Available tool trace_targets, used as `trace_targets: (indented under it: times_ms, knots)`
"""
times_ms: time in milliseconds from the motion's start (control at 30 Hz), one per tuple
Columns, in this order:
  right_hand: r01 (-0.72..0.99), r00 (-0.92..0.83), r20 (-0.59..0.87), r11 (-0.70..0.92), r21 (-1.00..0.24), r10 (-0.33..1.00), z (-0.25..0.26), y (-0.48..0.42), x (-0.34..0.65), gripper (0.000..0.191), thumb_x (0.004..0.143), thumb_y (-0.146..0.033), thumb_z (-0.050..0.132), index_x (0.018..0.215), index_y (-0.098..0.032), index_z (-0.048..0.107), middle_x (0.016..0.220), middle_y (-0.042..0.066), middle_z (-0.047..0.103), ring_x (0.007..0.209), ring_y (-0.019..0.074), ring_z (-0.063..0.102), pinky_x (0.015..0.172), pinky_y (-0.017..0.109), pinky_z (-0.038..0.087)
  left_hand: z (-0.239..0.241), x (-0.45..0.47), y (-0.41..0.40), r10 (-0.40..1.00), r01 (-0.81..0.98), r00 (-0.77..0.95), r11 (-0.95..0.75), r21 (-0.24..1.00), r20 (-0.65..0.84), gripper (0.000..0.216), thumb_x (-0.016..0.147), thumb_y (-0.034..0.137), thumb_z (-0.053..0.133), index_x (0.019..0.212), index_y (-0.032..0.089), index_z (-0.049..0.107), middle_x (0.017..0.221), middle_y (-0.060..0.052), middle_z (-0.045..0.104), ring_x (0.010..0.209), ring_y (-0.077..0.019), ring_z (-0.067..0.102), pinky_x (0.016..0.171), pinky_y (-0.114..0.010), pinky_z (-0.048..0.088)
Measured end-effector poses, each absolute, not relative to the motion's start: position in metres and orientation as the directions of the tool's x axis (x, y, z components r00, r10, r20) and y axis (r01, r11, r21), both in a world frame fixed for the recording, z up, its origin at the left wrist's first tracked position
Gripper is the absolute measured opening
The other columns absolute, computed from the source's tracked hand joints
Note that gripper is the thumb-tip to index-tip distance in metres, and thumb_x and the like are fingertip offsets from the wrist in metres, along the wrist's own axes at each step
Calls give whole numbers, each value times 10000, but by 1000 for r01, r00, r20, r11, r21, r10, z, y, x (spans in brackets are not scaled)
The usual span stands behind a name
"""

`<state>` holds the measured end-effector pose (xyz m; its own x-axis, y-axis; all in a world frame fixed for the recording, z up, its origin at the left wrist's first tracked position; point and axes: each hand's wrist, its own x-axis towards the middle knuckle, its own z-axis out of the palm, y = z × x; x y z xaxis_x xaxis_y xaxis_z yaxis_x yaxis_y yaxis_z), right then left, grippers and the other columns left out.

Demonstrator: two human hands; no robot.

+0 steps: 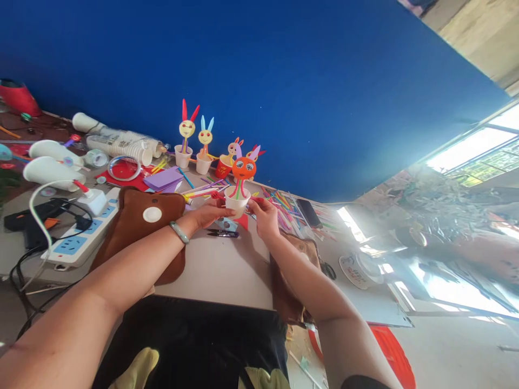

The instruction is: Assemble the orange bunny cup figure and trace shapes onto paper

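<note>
- Holding a white paper cup (236, 204) upright at the middle of the table (211, 270), between left hand (213, 212) and right hand (265, 216); contact of base with tabletop unclear.
- Clamping left fingers against the cup's left side, fingertips partly hidden; pinching its right side between right thumb and bent fingers.
- Bearing, in that cup, an orange rabbit face (244, 168) with lilac ears and patterned eyes, on green and red stems.
- Showing behind, along the blue wall (259, 81), a red-eared rabbit (187, 129) and a blue-eared rabbit (206, 136) in white cups, and a smaller rabbit in a red cup (223, 166); another partly hidden.
- Lying just below the held cup: a black pen (224, 234).
- Resting left: a brown plush pouch (133, 237), a power strip (77, 243), a black glue gun (36, 219), purple paper (164, 179), a tape roll (124, 168) and stacked paper cups (121, 147).
- Lying right: coloured sticks (284, 205) beside a dark phone (309, 213).
</note>
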<state>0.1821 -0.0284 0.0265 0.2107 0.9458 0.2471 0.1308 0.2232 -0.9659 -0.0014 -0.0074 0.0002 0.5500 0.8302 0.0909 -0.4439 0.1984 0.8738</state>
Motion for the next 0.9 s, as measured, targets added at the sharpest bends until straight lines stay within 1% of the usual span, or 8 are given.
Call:
trace_targets:
  times_ms: [133, 233, 367, 433, 533, 667, 800, 900]
  knots:
    - [168, 204, 273, 241, -956, 940, 22, -28, 185, 339, 690, -530, 764, 804, -214, 714, 751, 17, 684, 675, 159, 580, 676, 339, 515, -2, -2, -6, 823, -402, 566, 212, 891, 59, 440, 634, 265, 895, 1035, 145, 760, 909, -76, 740, 741, -151, 622, 666, -271, 439]
    - [183, 101, 269, 248, -951, 958, 26, -30, 192, 336, 710, -518, 743, 868, -222, 723, 829, 37, 720, 737, 182, 622, 723, 357, 534, -1, -2, -6, 807, -414, 586, 218, 884, 76, 423, 642, 269, 886, 1022, 132, 762, 913, -86, 742, 751, -161, 635, 681, -279, 448]
    - [123, -38, 229, 232, -965, 973, 41, -30, 206, 453, 695, -515, 739, 1042, -225, 738, 996, 57, 749, 861, 208, 669, 779, 356, 542, -2, -3, -5, 793, -433, 603, 232, 871, 89, 427, 620, 248, 893, 1002, 121, 752, 914, -97, 739, 781, -173, 655, 676, -265, 458]
    - [110, -77, 210, 217, -970, 975, 51, -28, 210, 454, 688, -506, 760, 1043, -224, 744, 1016, 51, 751, 898, 209, 677, 810, 351, 538, -4, -2, -5, 780, -416, 621, 241, 877, 81, 434, 604, 240, 902, 994, 124, 749, 918, -99, 741, 800, -183, 664, 679, -266, 467]
    - [151, -118, 155, 172, -974, 981, 63, -24, 210, 423, 661, -485, 824, 979, -215, 755, 953, 43, 756, 865, 205, 679, 797, 349, 533, -8, -1, -3, 756, -383, 648, 221, 897, 91, 475, 612, 249, 901, 1050, 154, 742, 952, -96, 747, 819, -190, 666, 687, -275, 475]
    - [277, -125, 114, 145, -950, 986, 69, -20, 202, 423, 594, -481, 888, 870, -189, 756, 753, 18, 706, 661, 160, 609, 639, 312, 483, -10, -1, -3, 733, -374, 668, 177, 911, 132, 530, 623, 247, 899, 1119, 205, 718, 1035, -82, 740, 872, -187, 661, 742, -286, 487]
    - [397, -132, 142, 183, -899, 981, 72, -19, 195, 378, 635, -522, 851, 694, -171, 722, 606, -6, 612, 559, 116, 489, 550, 277, 387, -7, -2, -4, 723, -376, 670, 135, 917, 169, 565, 637, 252, 893, 1159, 213, 679, 1022, -71, 721, 875, -179, 646, 767, -296, 479]
    - [480, -115, 174, 208, -852, 978, 77, -22, 193, 407, 652, -546, 827, 624, -162, 694, 596, 4, 606, 576, 121, 485, 549, 272, 378, -5, -1, -5, 727, -377, 661, 107, 920, 186, 620, 631, 258, 898, 1194, 213, 642, 1049, -66, 708, 890, -180, 639, 792, -315, 475]
